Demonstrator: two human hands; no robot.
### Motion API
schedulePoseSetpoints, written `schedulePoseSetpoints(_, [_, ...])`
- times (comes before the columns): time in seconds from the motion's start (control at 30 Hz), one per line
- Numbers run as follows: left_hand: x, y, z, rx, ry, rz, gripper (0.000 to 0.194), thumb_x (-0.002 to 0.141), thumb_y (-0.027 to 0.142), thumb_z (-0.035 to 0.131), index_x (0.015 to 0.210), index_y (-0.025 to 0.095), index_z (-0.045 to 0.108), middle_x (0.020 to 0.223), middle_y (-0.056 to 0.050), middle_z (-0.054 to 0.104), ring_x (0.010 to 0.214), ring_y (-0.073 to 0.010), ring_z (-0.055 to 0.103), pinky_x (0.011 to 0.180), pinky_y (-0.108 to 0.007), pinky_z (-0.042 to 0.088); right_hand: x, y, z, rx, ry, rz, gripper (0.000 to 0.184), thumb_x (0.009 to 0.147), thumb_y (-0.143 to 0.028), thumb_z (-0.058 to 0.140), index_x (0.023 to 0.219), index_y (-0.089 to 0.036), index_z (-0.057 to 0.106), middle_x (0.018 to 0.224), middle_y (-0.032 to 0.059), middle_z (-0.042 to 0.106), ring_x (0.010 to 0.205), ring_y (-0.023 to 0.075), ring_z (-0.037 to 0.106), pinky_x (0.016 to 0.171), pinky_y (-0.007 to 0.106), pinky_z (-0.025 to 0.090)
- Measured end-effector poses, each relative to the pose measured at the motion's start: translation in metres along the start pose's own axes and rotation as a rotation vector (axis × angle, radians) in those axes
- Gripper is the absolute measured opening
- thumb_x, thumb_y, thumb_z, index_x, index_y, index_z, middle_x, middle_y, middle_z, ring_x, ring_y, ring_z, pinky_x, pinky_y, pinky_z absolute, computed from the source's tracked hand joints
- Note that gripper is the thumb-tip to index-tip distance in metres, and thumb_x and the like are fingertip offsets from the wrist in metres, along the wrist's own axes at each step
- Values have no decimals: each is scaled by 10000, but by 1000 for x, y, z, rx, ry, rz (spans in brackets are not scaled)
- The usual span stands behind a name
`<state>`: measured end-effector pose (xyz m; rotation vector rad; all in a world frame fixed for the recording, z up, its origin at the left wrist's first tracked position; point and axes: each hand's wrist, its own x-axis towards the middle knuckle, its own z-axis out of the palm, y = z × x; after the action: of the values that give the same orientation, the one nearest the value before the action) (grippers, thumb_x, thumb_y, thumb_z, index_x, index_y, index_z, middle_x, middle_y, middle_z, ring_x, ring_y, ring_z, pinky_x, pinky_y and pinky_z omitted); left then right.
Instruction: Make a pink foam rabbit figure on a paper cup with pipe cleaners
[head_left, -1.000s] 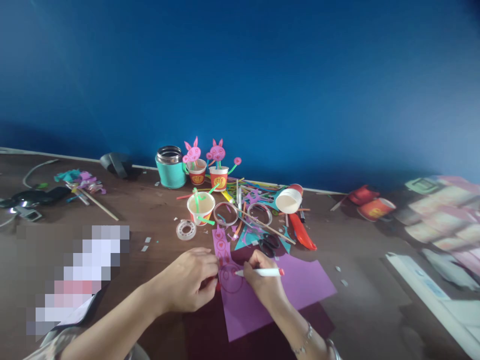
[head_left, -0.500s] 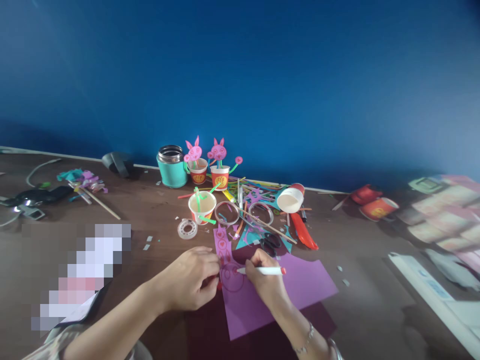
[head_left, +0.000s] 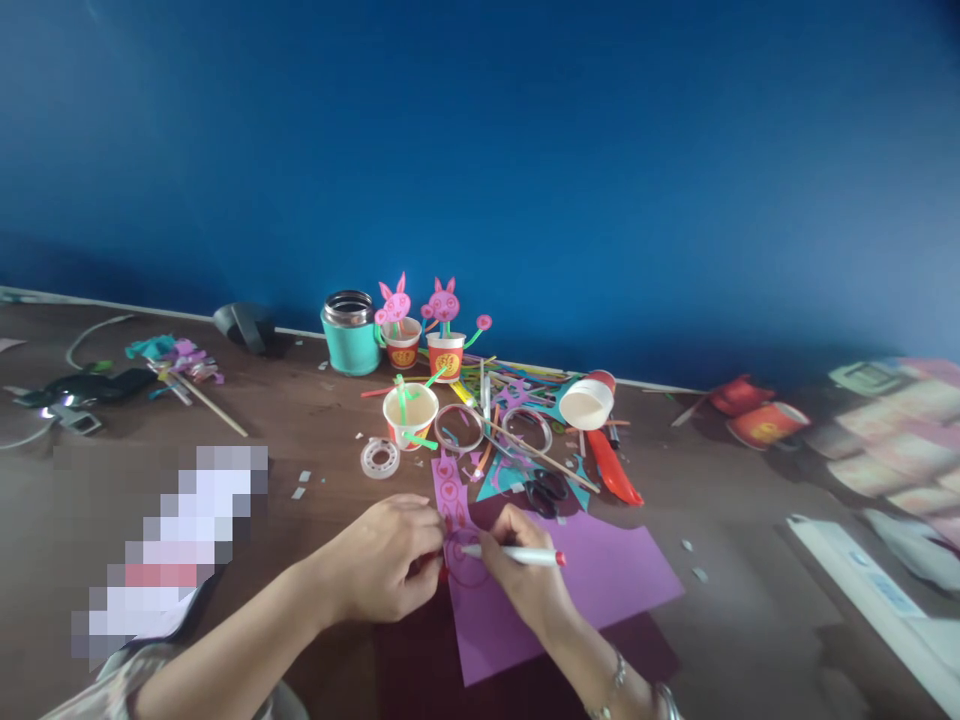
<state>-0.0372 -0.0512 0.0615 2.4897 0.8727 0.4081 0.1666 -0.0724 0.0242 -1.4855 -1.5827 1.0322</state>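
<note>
Closely pinched, the right hand (head_left: 529,570) grips a marker (head_left: 529,555); the left hand (head_left: 394,560) curls loosely.

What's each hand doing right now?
Left hand: loosely curled at the purple paper's edge.
Right hand: closed on a white marker.

No lettering, brand or number is legible across the crowded tabletop (head_left: 330,540). Yellow emblems mark two upright red cups, the left (head_left: 402,350) and the right (head_left: 446,358), near the far edge, and a tipped red cup (head_left: 769,426) toward the far right corner, their characters too small to read. Pale blue print on a white strip (head_left: 847,570) by the right edge is likewise unreadable.
</note>
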Motion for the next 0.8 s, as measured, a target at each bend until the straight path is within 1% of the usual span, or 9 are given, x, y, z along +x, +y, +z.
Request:
schedulePoseSetpoints(0.1, [0,0,0,-2,-4,-1,110,773,130,480,703,195,534,806,-8,649,795,-160,618,933,-317,404,0,1,0,-69,27,-27,270,751,-239,530,558,-220,341,496,-69,360,481,90,336,450,213,263])
schedulePoseSetpoints(0.23, [0,1,-1,1,-4,-2,108,772,129,481,700,195,526,799,-4,647,786,-157,614,934,-315,400,0,3,0,-117,30,-35,270,748,-239,526,558,-217,335,502,-66,360,497,93,338,463,213,265])
schedulePoseSetpoints(0.4, [0,1,-1,9,14,14,120,770,128,480,678,197,515,774,-4,638,751,-152,602,923,-311,405,0,1,2,-134,43,-29,282,750,-244,527,559,-218,322,498,-71,335,489,89,313,449,211,247])
schedulePoseSetpoints(0.57, [1,1,-1,13,14,17,121,766,125,481,671,196,501,764,-1,632,735,-147,593,901,-300,411,0,-3,2,-136,15,-24,311,768,-282,547,560,-217,326,496,-70,348,487,89,319,451,211,252])
schedulePoseSetpoints(0.7, [1,1,-2,20,3,11,123,765,129,478,663,195,494,748,0,621,725,-149,589,867,-298,424,0,0,2,-131,0,-29,299,766,-251,544,562,-218,327,492,-73,345,481,88,319,447,211,248])
schedulePoseSetpoints(0.8, [1,1,-2,18,5,8,123,771,130,474,668,194,496,748,3,620,731,-147,590,875,-299,418,0,2,1,-145,10,-40,288,755,-225,534,557,-217,324,490,-74,342,477,87,315,445,211,244])
